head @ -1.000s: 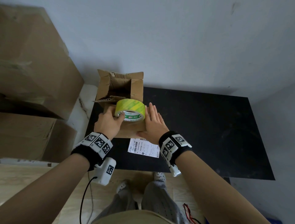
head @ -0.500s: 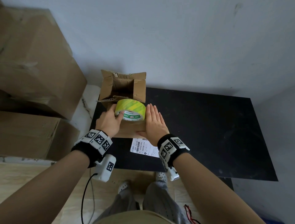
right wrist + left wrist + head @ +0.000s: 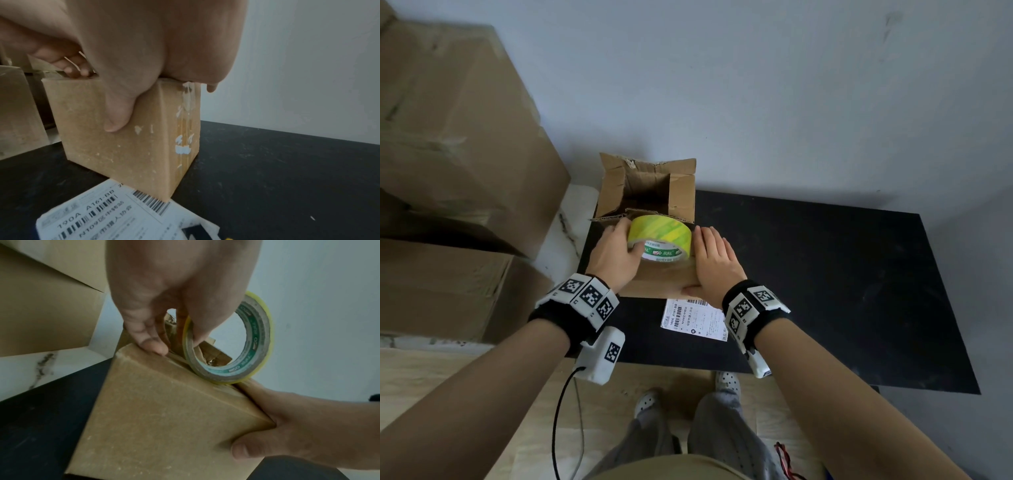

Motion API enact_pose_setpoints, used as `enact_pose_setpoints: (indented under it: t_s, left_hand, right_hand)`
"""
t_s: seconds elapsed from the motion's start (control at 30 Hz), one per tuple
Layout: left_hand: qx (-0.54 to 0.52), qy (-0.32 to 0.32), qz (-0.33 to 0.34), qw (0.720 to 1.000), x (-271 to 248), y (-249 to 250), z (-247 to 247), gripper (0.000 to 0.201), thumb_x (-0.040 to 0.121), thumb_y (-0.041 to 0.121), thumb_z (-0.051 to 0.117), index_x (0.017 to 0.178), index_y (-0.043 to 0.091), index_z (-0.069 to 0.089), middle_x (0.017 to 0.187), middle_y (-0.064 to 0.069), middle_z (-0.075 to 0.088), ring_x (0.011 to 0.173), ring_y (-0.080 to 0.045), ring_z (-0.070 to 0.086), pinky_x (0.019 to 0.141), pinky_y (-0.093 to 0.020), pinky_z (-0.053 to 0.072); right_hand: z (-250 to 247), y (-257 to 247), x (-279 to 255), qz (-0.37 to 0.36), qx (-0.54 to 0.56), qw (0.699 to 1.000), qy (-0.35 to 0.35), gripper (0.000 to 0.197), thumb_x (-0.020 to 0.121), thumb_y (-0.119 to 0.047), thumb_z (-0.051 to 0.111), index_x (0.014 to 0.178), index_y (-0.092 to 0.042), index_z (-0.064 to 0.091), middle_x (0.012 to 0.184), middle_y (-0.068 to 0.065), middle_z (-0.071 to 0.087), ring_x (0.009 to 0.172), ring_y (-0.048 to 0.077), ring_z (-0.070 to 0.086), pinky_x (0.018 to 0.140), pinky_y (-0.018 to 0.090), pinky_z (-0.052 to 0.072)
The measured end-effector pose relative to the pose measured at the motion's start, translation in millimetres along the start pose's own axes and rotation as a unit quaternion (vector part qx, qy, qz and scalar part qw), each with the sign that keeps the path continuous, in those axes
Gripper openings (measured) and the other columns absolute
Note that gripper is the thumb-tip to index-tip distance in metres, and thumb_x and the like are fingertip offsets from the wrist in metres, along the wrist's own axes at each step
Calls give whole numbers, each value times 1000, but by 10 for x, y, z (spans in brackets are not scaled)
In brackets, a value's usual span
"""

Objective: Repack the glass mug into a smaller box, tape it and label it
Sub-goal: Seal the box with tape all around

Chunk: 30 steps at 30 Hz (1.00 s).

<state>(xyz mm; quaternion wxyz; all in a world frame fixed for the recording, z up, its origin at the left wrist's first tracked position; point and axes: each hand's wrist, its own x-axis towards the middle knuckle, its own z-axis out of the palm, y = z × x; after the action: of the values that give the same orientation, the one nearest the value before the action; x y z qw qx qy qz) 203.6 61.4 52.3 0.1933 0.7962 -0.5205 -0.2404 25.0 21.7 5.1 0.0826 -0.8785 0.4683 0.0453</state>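
Observation:
A small closed cardboard box point(image 3: 661, 281) point(image 3: 164, 415) point(image 3: 131, 138) stands on the black table point(image 3: 825, 281). On its top rides a yellow-green tape roll point(image 3: 659, 238) point(image 3: 232, 352), gripped by my left hand point(image 3: 613, 255) point(image 3: 176, 305) with the thumb inside the core. My right hand point(image 3: 714, 262) point(image 3: 156, 53) lies flat on the box top at the right edge, thumb point(image 3: 118, 113) down the near side. Clear tape point(image 3: 185, 123) runs down the box's right side. A white shipping label point(image 3: 693, 318) point(image 3: 107, 216) lies in front of the box. The mug is not visible.
A larger open cardboard box point(image 3: 647, 186) stands just behind the small one. Big cartons point(image 3: 448, 171) are stacked to the left, off the table. A grey wall point(image 3: 791, 102) closes the back. My legs and shoes point(image 3: 650, 401) are below the table's near edge.
The left hand has rolled the tape a little rightward along the box top. The right hand stays pressed on the box.

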Motion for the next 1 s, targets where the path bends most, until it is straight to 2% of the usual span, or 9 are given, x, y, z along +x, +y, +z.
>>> enact_pose_setpoints:
  t_s: [0.1, 0.17, 0.23, 0.4, 0.5, 0.6, 0.73, 0.9, 1.0]
  left_hand:
    - [-28, -6, -4, 1000, -20, -29, -6, 37, 92, 10, 49, 127, 15, 38, 101, -15, 62, 86, -32, 64, 76, -43, 54]
    - [-71, -7, -27, 997, -14, -79, -71, 44, 93, 6, 47, 132, 20, 33, 98, -15, 62, 78, -30, 67, 70, -47, 57]
    - [-72, -2, -37, 997, 2, -144, -158, 40, 93, 5, 45, 128, 22, 34, 95, -13, 62, 74, -29, 67, 66, -48, 58]
    - [-4, 0, -6, 1000, 21, -198, -287, 23, 91, 6, 49, 103, 22, 37, 91, -9, 59, 81, -30, 64, 68, -48, 57]
    - [-1, 9, -5, 1000, 28, -171, -348, 22, 90, 5, 49, 104, 18, 38, 97, -11, 56, 89, -34, 61, 71, -49, 56]
    - [25, 13, 14, 1000, 19, -125, -408, 21, 89, 4, 50, 104, 13, 40, 95, -11, 53, 87, -33, 58, 72, -48, 53]
    - [69, 13, 35, 997, -27, -77, -442, 20, 88, 7, 52, 96, 15, 36, 90, -8, 48, 83, -30, 53, 66, -39, 39]
    - [157, 42, 10, 987, -25, -231, -611, 25, 86, -1, 53, 103, 11, 39, 108, -16, 45, 91, -44, 55, 66, -41, 37]
    - [179, 22, 3, 984, -23, -277, -596, 29, 84, -4, 52, 106, 10, 39, 109, -17, 43, 92, -43, 54, 67, -40, 36]
  right_hand:
    - [25, 23, -10, -7, -17, 1000, 6, 118, 68, -57, 74, 148, 1, 10, 154, 18, 22, 144, 30, 19, 117, 42, 16]
    - [25, 27, -5, -9, -19, 1000, 9, 118, 68, -56, 74, 148, 2, 10, 153, 19, 23, 144, 31, 20, 117, 42, 16]
    - [21, 25, -7, -10, -18, 1000, 8, 118, 69, -56, 73, 148, 2, 8, 153, 19, 21, 144, 31, 19, 118, 41, 14]
    - [13, 25, -5, -13, -19, 1000, 3, 118, 69, -56, 73, 148, 2, 6, 154, 19, 19, 144, 31, 17, 118, 41, 12]
    - [8, 27, -8, -10, -22, 1000, 1, 118, 69, -56, 73, 148, 2, 7, 154, 19, 19, 144, 31, 17, 118, 41, 13]
    - [5, 22, -8, -11, -25, 1000, 3, 119, 68, -56, 73, 148, 3, 8, 154, 20, 20, 144, 32, 19, 118, 42, 14]
    - [12, 11, -9, -9, -31, 999, 2, 119, 67, -56, 74, 148, 3, 10, 153, 20, 22, 143, 32, 21, 118, 42, 15]
    - [-1, 59, -39, -5, -28, 1000, -5, 116, 71, -56, 71, 148, 1, 6, 154, 19, 18, 145, 31, 16, 118, 40, 11]
    - [-2, 74, -41, -7, -24, 1000, -5, 116, 71, -56, 71, 148, 1, 5, 155, 19, 17, 145, 31, 16, 118, 40, 9]
